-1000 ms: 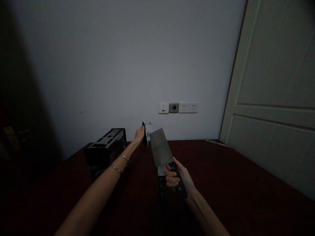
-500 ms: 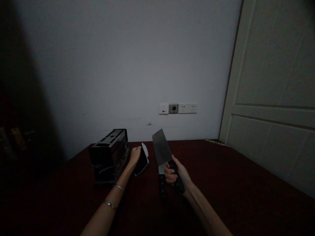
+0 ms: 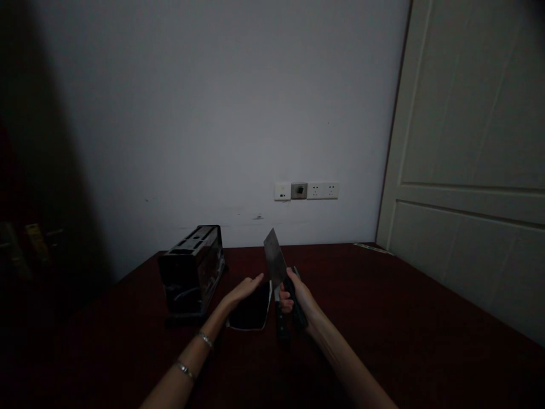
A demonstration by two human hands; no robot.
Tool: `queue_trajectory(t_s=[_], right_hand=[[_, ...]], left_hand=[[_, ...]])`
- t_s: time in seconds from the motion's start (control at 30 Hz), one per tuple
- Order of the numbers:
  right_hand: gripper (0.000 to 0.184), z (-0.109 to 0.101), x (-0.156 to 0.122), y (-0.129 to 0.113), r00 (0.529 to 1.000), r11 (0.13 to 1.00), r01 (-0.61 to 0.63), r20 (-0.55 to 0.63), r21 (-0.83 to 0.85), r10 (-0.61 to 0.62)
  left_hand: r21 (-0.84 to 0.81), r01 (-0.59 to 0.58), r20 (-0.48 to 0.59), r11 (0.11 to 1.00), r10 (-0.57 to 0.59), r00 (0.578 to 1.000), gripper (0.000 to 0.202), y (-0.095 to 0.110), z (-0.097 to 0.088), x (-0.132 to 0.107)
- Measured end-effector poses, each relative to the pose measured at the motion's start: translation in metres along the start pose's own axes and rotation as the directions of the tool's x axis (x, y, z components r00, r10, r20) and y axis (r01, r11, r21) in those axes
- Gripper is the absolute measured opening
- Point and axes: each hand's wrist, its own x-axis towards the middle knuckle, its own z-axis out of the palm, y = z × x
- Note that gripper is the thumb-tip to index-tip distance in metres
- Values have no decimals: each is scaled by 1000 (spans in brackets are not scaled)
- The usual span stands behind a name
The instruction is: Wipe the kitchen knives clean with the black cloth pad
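Observation:
My right hand (image 3: pixel 298 295) is closed around the black handle of a cleaver (image 3: pixel 275 258), whose broad grey blade points up and away from me. Just below and to the left, a second black-handled knife (image 3: pixel 281 324) lies on the table, its blade largely hidden by my hand and the cleaver. My left hand (image 3: pixel 247 288) grips the upper edge of a black cloth (image 3: pixel 252 311) with a pale border. The cloth hangs down left of the two knives, its edge close to the cleaver blade.
A black box-shaped holder (image 3: pixel 183 281) with openings in its top stands left of my left hand on the dark red table (image 3: pixel 383 318). A thin pale strip (image 3: pixel 373 248) lies at the table's back right. Wall sockets (image 3: pixel 322 190) sit above the back edge; a panelled door (image 3: pixel 464 170) is at right.
My left hand has moved right and slightly nearer me with the cloth, which now hangs spread out beside the cleaver. The cleaver has turned, so its blade looks narrower, and shifted slightly left.

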Motion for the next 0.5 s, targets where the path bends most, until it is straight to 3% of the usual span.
queue_trajectory(t_s=[0.07, 0.17, 0.27, 0.5], right_hand=[[47, -1, 3, 1, 998, 998, 35, -51, -60, -38], [45, -3, 6, 3, 992, 990, 72, -94, -120, -84], [44, -4, 6, 3, 987, 986, 84, -121, -145, -102], [42, 2, 8, 6, 959, 949, 190, -161, -253, -235]], left_hand=[[18, -39, -31, 999, 40, 999, 63, -1, -5, 3], [47, -81, -178, 996, 88, 980, 62, -1, -12, 6], [-39, -96, -292, 995, 81, 953, 56, 6, -16, 4], [-324, -56, -171, 944, 0, 985, 52, 35, -4, -12]])
